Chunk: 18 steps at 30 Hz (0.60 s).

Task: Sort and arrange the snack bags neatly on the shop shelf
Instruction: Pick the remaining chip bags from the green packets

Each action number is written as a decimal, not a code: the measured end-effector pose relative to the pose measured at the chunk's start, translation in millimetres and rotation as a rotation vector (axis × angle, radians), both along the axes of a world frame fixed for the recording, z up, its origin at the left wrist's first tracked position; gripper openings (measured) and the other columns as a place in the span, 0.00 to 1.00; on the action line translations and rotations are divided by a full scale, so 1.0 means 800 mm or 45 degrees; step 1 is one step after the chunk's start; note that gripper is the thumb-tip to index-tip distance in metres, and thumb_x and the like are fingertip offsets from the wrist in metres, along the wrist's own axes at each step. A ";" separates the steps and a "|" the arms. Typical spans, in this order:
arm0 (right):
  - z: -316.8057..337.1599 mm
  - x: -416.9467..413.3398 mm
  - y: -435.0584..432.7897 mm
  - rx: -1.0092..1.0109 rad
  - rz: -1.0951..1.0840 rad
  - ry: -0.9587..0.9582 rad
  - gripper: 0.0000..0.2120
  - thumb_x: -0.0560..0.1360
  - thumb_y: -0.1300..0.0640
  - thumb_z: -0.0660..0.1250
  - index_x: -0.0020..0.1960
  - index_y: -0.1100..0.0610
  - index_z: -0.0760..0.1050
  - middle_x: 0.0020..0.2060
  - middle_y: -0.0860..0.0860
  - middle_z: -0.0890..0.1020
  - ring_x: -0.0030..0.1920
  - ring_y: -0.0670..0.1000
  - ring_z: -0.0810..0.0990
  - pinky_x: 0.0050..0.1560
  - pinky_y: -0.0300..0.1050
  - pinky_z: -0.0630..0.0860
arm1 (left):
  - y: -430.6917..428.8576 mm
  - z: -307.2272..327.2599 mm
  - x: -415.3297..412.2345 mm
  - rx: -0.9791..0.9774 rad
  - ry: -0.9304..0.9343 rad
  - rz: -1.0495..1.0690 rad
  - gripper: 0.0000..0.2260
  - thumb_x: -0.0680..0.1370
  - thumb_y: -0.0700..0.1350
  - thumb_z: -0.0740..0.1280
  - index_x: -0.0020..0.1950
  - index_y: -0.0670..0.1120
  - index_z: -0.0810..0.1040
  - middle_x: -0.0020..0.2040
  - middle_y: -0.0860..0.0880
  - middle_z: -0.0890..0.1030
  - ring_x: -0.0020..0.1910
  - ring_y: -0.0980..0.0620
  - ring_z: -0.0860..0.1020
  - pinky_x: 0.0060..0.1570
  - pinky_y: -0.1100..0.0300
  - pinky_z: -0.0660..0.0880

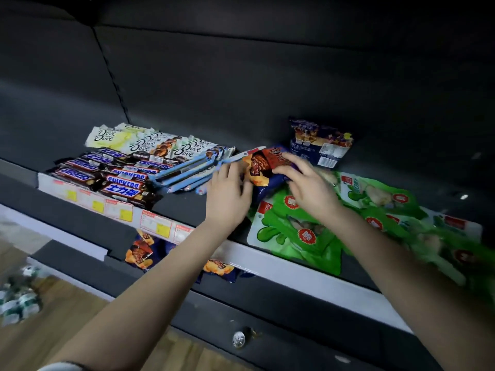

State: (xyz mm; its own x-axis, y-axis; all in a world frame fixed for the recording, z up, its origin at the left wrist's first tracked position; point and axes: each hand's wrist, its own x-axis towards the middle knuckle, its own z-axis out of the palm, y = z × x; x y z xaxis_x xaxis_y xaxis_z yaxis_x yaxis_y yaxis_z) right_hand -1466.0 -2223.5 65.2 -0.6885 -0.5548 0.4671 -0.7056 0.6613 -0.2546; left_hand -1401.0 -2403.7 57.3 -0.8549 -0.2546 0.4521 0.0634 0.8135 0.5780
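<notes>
Both hands were seen reaching onto the dark shelf, closed together on one small orange-and-red snack bag. The left hand was wrapped around the bag's near end, and the right hand was pressed over its far end with fingers curled; the bag was held just above a dark blue packet lying under it.

To the left, white chocolate bars were laid along the back, brown chocolate bars were stacked in front of them, and flat pale-blue packs were leaned beside those. To the right, green snack bags were spread loosely, some overhanging the front edge. A dark blue bag was stood further back against the rear wall. More orange-and-blue bags were visible on the shelf below, under the price labels.

The step in hand was judged to be the placing or squaring-up of this one bag in the gap between the pale-blue packs and the green bags. The sorting appeared only partly done, since the green bags were not yet straightened. For the next move, the bag would need to be set down flat and aligned with its like, without the green bags being nudged off the edge.
</notes>
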 end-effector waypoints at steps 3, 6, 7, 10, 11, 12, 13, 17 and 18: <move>0.000 0.014 0.028 0.010 -0.140 0.016 0.18 0.72 0.71 0.61 0.59 0.58 0.76 0.65 0.58 0.72 0.64 0.62 0.72 0.61 0.61 0.71 | 0.021 0.004 -0.005 -0.025 0.023 -0.136 0.14 0.76 0.41 0.61 0.61 0.44 0.73 0.59 0.44 0.75 0.58 0.42 0.71 0.58 0.47 0.66; 0.002 0.023 0.056 0.039 -0.221 0.075 0.19 0.69 0.76 0.60 0.55 0.63 0.77 0.61 0.62 0.74 0.59 0.65 0.73 0.63 0.64 0.68 | 0.041 0.007 -0.006 0.008 0.061 -0.225 0.15 0.76 0.40 0.61 0.62 0.45 0.73 0.59 0.45 0.75 0.58 0.43 0.71 0.59 0.49 0.66; 0.003 0.025 0.065 0.058 -0.255 0.094 0.20 0.67 0.78 0.60 0.55 0.63 0.77 0.60 0.62 0.75 0.59 0.65 0.74 0.66 0.65 0.64 | 0.047 0.007 -0.006 0.020 0.066 -0.240 0.14 0.76 0.40 0.61 0.61 0.45 0.73 0.59 0.45 0.75 0.58 0.43 0.71 0.59 0.49 0.66; 0.007 0.032 0.093 0.122 -0.353 0.159 0.22 0.64 0.81 0.60 0.53 0.63 0.76 0.60 0.60 0.76 0.62 0.63 0.74 0.69 0.63 0.55 | 0.064 0.007 -0.008 0.014 0.053 -0.290 0.14 0.76 0.40 0.61 0.61 0.44 0.73 0.60 0.45 0.75 0.59 0.43 0.70 0.60 0.50 0.65; 0.007 0.035 0.104 0.131 -0.376 0.172 0.23 0.63 0.81 0.61 0.52 0.62 0.76 0.60 0.59 0.77 0.63 0.62 0.73 0.69 0.63 0.55 | 0.070 0.008 -0.009 0.002 0.046 -0.315 0.14 0.76 0.41 0.61 0.62 0.44 0.73 0.60 0.45 0.75 0.60 0.44 0.70 0.60 0.50 0.65; 0.006 0.038 0.114 0.135 -0.402 0.169 0.24 0.63 0.81 0.61 0.53 0.62 0.76 0.60 0.58 0.77 0.64 0.61 0.73 0.69 0.63 0.54 | 0.075 0.008 -0.010 -0.012 0.040 -0.340 0.14 0.76 0.41 0.61 0.61 0.44 0.73 0.60 0.45 0.75 0.60 0.44 0.70 0.60 0.51 0.65; 0.005 0.040 0.124 0.136 -0.437 0.158 0.24 0.64 0.81 0.60 0.54 0.61 0.76 0.62 0.56 0.77 0.66 0.60 0.71 0.71 0.63 0.53 | 0.080 0.008 -0.011 -0.025 0.036 -0.366 0.14 0.76 0.41 0.61 0.61 0.45 0.73 0.60 0.45 0.75 0.60 0.44 0.71 0.60 0.50 0.65; -0.002 0.050 0.151 0.163 -0.618 0.023 0.32 0.69 0.76 0.60 0.68 0.53 0.68 0.70 0.49 0.69 0.73 0.52 0.61 0.74 0.56 0.45 | 0.098 0.004 -0.017 -0.038 0.023 -0.427 0.14 0.77 0.42 0.61 0.61 0.45 0.73 0.61 0.45 0.75 0.59 0.43 0.71 0.61 0.48 0.66; -0.005 0.052 0.156 0.179 -0.655 -0.026 0.37 0.69 0.76 0.61 0.72 0.50 0.62 0.72 0.48 0.66 0.74 0.50 0.58 0.74 0.54 0.42 | 0.103 0.003 -0.018 -0.032 0.016 -0.435 0.14 0.77 0.42 0.61 0.62 0.45 0.73 0.61 0.45 0.75 0.59 0.43 0.71 0.61 0.48 0.66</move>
State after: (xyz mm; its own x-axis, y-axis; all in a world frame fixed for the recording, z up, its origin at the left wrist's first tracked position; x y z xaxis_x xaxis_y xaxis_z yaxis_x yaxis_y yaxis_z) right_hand -1424.2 -2099.1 61.5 -0.8963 -0.1989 0.3963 -0.2766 0.9493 -0.1492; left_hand -1415.6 -2321.2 59.8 -0.8833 0.0566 0.4653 0.3413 0.7582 0.5556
